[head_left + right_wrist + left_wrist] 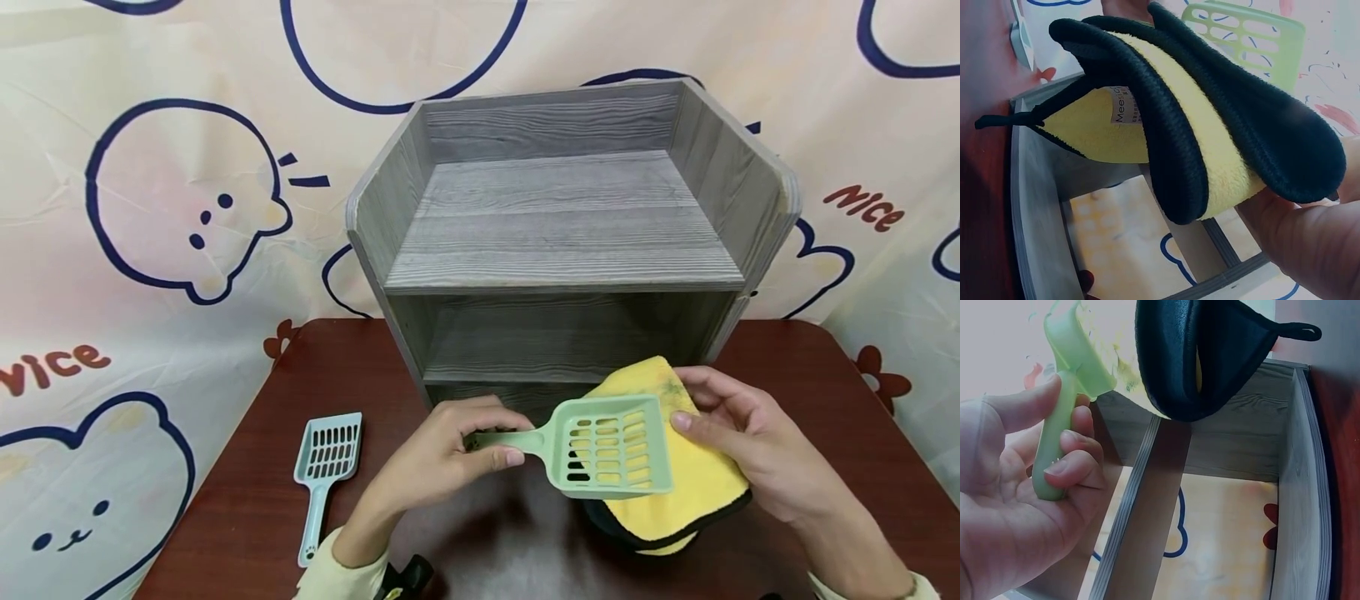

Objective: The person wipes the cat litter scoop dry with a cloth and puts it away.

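My left hand [457, 446] grips the handle of a light green slotted litter scoop [555, 446], held level above the table with its basket toward the right. The left wrist view shows the thumb and curled fingers round that green handle [1054, 440]. In my right hand [757, 433] is a folded cloth [697, 492], yellow on one face and dark on the other, pinched between thumb and fingers. The scoop's basket overlaps the cloth's yellow face in the head view. A hanging loop and a white label [1125, 106] show on the cloth in the right wrist view.
A pale blue slotted scoop [327, 454] lies on the dark red table [247, 500] at the left. Behind the hands stands a grey wood-grain shelf unit [570, 221] with an upper tray and a lower compartment. A printed curtain [187, 350] hangs behind the table.
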Motion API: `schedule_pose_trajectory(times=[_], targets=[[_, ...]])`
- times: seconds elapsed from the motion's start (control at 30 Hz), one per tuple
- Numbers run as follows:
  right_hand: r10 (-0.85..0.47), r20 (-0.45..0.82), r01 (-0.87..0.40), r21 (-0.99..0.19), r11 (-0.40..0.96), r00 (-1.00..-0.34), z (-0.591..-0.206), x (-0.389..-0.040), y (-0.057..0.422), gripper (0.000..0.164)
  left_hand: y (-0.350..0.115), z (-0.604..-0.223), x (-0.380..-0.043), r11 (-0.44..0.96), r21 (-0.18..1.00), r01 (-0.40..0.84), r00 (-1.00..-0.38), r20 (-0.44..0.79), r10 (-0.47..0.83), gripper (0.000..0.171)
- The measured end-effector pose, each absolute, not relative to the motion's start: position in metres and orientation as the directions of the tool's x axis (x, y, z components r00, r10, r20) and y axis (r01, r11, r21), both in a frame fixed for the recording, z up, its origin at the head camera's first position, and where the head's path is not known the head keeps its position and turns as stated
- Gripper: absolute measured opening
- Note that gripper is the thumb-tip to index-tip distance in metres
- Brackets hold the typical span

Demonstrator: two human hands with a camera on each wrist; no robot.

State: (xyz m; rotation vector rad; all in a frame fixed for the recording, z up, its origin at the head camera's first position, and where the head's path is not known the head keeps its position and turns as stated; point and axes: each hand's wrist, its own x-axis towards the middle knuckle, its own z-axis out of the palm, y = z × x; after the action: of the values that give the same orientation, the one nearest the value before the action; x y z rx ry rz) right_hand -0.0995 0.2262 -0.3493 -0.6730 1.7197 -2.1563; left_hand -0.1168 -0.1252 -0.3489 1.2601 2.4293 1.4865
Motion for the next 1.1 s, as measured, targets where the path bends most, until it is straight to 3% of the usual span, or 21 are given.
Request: schedule_pose_trajectory(times=[0.6,0.9,1.1], targets=[[-0.566,0.144,0.014,-0.964,-0.265,-0.812,-0.361,-0.101,0.212,0.045,-0.112,-0.349,-0.113,0.184,0.793,0.581,-0.675,0.343,0.653,0.023],[-0.592,0.172,-0.011,-0.964,-0.267,-0.787,-0.362,-0.101,0.211,0.047,-0.110,-0.347,-0.113,0.174,0.772,0.611,-0.655,0.370,0.659,0.024],[-0.563,0.122,-0.001,-0.977,-0.211,-0.817,-0.357,-0.100,0.218,0.045,-0.115,-0.347,-0.111,0.191,0.771,0.607,-0.670,0.368,0.645,0.021]])
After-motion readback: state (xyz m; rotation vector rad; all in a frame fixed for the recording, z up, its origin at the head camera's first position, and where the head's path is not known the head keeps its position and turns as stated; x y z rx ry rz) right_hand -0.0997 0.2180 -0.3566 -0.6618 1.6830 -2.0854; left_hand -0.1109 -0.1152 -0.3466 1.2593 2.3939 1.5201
